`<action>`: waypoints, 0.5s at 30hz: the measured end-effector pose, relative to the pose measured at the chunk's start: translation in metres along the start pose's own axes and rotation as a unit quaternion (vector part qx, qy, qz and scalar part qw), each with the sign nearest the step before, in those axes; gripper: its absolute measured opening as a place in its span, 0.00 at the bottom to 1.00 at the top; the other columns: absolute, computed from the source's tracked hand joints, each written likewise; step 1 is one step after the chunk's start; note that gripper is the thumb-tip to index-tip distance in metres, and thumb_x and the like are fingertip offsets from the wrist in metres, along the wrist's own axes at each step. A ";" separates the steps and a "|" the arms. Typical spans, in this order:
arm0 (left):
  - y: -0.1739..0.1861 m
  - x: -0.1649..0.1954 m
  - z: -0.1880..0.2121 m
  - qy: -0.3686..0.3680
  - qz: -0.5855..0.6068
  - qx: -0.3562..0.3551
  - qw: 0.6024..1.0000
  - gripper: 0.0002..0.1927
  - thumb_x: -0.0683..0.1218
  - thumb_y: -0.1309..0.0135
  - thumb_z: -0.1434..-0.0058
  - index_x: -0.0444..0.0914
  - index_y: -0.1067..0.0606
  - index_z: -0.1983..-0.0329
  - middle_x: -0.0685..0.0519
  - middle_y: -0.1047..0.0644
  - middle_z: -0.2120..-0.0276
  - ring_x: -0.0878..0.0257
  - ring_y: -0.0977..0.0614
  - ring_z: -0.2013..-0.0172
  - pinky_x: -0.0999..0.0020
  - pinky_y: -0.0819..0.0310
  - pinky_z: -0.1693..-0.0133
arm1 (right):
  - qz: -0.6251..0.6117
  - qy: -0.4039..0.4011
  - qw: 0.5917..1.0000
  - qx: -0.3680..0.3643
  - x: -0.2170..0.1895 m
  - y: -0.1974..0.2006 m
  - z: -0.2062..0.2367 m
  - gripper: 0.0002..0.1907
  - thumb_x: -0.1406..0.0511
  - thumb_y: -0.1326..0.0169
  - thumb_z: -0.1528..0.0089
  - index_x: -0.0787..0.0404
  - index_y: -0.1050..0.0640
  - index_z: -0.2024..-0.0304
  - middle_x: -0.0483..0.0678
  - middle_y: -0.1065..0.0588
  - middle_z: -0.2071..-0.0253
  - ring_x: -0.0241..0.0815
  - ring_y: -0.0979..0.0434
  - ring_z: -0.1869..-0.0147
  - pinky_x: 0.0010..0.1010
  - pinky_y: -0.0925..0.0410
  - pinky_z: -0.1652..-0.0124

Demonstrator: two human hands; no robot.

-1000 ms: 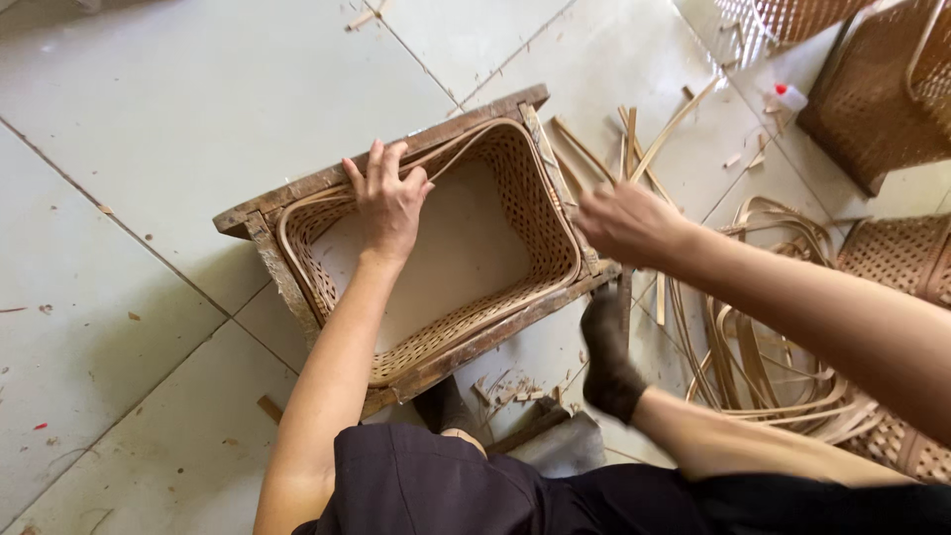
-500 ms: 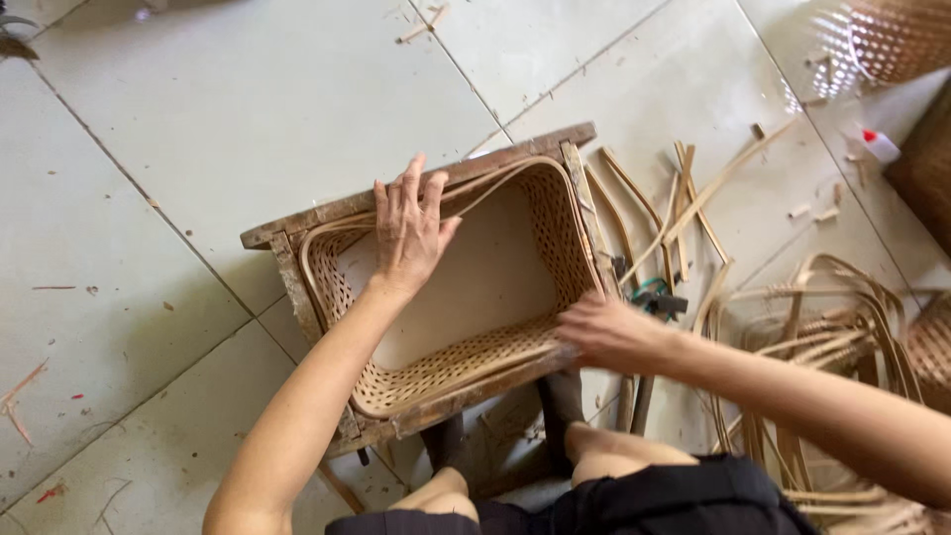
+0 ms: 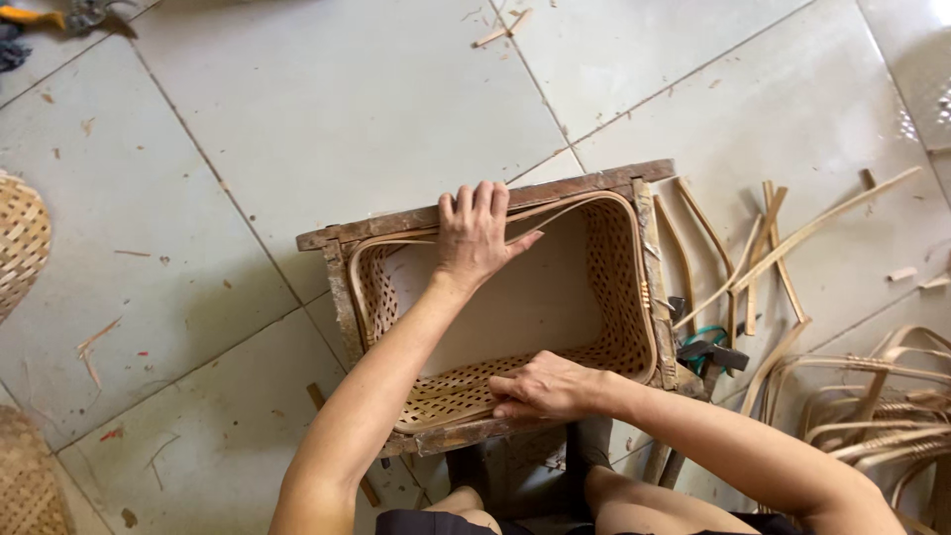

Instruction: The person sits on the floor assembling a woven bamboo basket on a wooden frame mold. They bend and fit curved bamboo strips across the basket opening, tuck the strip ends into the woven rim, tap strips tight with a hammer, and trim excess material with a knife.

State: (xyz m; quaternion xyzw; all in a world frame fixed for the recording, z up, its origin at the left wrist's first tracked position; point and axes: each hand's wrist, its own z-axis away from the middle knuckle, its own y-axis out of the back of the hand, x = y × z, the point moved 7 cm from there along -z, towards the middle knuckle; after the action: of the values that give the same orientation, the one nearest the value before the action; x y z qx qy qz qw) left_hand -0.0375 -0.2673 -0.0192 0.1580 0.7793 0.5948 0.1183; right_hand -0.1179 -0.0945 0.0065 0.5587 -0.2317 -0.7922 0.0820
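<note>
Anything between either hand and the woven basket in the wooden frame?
Nothing visible. The left hand already rests on the far rim of the woven basket, over the far rail of the wooden frame. The right hand presses on the near rim. The loose cane strips lie on the floor to the right, apart from both.

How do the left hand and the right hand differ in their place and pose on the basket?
The left hand lies on the far rim of the basket, fingers spread over the wooden frame. The right hand is at the near rim, fingers curled and pressed on the woven wall. The left arm reaches across the opening; the right arm comes in from the side. Both are bare and touch the basket.
</note>
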 end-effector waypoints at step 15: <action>-0.005 -0.003 -0.012 -0.020 0.042 -0.002 0.999 0.40 0.79 0.56 0.37 0.38 0.28 0.58 0.53 0.29 0.65 0.58 0.28 0.65 0.58 0.32 0.65 | 0.024 -0.065 0.997 -0.031 0.012 -0.010 -0.007 0.20 0.50 0.56 0.29 0.61 0.30 0.60 0.56 0.25 0.70 0.60 0.23 0.63 0.50 0.31 0.62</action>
State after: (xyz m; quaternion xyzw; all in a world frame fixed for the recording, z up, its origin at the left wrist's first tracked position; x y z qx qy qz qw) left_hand -0.0394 -0.2804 -0.0208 0.2020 0.7683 0.5974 0.1094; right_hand -0.1145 -0.0922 -0.0105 0.4975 -0.2249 -0.8314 0.1035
